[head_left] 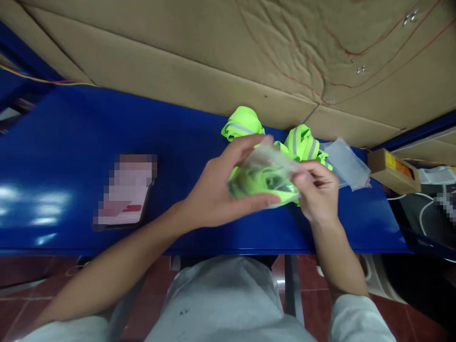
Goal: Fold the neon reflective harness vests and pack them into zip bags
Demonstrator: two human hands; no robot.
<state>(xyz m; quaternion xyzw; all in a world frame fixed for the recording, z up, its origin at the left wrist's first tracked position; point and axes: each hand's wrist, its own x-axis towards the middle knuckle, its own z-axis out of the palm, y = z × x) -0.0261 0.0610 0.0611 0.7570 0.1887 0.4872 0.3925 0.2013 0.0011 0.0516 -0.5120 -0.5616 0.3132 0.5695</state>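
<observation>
The left hand is what I watch first on my feed: it is half-curled in the middle of the frame, gripping a clear plastic bag with the thumb along the bag's lower edge and the fingers over its far side. Just right of centre I have the right hand, closed in a pinch on the right edge of the same bag, thumb against bent fingers. Through the film I can make out a rolled neon-yellow strap with a dark patch near its middle, though the bag is smeared by blur. Above the hands I see a neon bundle with a grey stripe, and right of it a looser striped bundle, both on the blue bench. Flat clear bags lie right of that one, near a small cardboard box at the right of the frame. Left of centre I find a phone, its screen mostly pixelated. Brown cardboard spans the top.
</observation>
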